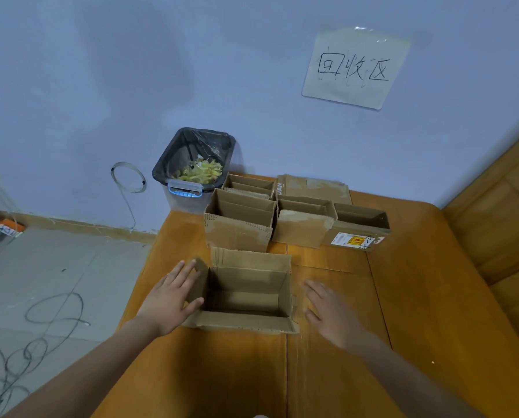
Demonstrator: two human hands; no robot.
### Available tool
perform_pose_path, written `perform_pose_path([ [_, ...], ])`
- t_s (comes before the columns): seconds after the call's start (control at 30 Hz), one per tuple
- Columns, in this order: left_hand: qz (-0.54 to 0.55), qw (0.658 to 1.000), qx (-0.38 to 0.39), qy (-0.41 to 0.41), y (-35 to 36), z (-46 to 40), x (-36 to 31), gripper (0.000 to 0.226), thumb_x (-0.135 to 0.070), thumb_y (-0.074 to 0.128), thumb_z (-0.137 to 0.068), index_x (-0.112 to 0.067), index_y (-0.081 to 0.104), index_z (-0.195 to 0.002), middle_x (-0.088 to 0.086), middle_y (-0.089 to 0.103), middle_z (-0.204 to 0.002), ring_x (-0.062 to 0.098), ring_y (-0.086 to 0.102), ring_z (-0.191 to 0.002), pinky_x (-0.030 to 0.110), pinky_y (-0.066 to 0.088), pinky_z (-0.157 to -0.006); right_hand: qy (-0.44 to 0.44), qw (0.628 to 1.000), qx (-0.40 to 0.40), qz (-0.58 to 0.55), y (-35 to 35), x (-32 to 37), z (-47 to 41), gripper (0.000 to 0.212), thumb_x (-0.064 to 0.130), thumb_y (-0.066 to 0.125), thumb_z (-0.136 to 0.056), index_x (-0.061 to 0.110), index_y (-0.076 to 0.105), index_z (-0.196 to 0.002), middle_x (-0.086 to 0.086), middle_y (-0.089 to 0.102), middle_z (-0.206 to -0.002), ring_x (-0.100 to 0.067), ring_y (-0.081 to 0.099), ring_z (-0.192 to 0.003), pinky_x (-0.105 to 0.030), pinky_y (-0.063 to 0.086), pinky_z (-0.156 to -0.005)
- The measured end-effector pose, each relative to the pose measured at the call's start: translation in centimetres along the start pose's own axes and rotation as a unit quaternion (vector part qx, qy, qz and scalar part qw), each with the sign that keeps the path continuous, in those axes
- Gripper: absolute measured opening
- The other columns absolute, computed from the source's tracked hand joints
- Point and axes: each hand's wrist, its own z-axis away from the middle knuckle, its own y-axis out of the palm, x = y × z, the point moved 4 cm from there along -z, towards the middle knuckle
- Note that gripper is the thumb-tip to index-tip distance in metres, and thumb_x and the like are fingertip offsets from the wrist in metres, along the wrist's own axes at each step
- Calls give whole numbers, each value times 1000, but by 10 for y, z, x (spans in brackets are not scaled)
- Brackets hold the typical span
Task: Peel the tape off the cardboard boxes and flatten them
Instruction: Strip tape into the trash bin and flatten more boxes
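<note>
We see an open cardboard box standing upright near the middle of the tabletop, a little toward its left edge, with its flaps spread outward and its inside empty. Our left hand lies against the left wall of this box, the fingers straight along the left flap and the thumb at the near left corner; it presses and does not grasp. Our right hand is just beside the right wall of the box, above the wood, with the fingers spread and relaxed and holding nothing; it is blurred, so we cannot tell if it touches the box.

Behind this box, toward the far edge of the tabletop, more open boxes stand close together: a large one directly behind, a second one at its right, and a third with a yellow shipping label further right. Two more cardboard pieces are at the far edge near the wall.

At the far left corner of the tabletop stands a plastic bin with a black liner, holding crumpled yellowish tape strips. On the wall above hangs a paper sign with handwritten characters. Cables lie on the floor at the left.
</note>
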Motion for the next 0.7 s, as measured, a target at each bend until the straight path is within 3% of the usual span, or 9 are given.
perform_pose_path([
  [0.07,-5,999,3,31,-7,4,-4,102,-84,-12,-72,-25,2,-154,-7,-25,-156,13,-27,-143,32,5,-119,8,1000,-11,-11,-10,1,3,59,37,40,-101,28,14,-152,11,16,-158,-8,12,-145,-26,12,-115],
  [0.13,-11,999,9,49,-10,10,-9,105,-86,-18,-66,-27,-7,-152,-8,-32,-153,13,-32,-140,30,-1,-117,24,999,-22,-31,-15,5,5,58,37,40,-101,27,16,-152,11,18,-158,-7,15,-144,-26,16,-115],
  [0.27,-3,998,26,57,-8,19,-18,94,-85,5,-74,-31,-21,-146,-7,-41,-149,13,-40,-136,30,-5,-115,50,991,-29,-120,-11,22,7,62,38,42,-101,30,8,-152,20,4,-155,-7,3,-145,-29,10,-117],
  [0.43,-2,998,33,54,-3,23,-21,98,-87,14,-74,-32,-33,-141,-8,-47,-145,14,-41,-136,33,-4,-116,25,994,-15,-108,4,42,11,69,45,40,-99,44,-14,-141,27,-16,-148,1,-17,-139,-30,-3,-114],
  [0.57,26,998,34,45,1,15,-33,102,-84,33,-78,-37,-33,-139,-6,-45,-147,17,-37,-139,38,2,-119,18,996,10,-89,13,50,7,73,49,43,-97,53,-17,-138,23,-24,-149,-4,-22,-139,-36,-5,-114],
  [0.7,14,995,66,71,7,-1,-47,106,-81,47,-77,-42,-25,-144,0,-46,-147,22,-35,-140,43,3,-120,32,995,57,-81,21,53,-3,80,57,47,-92,51,-18,-139,16,-32,-150,-9,-24,-139,-45,1,-117],
])
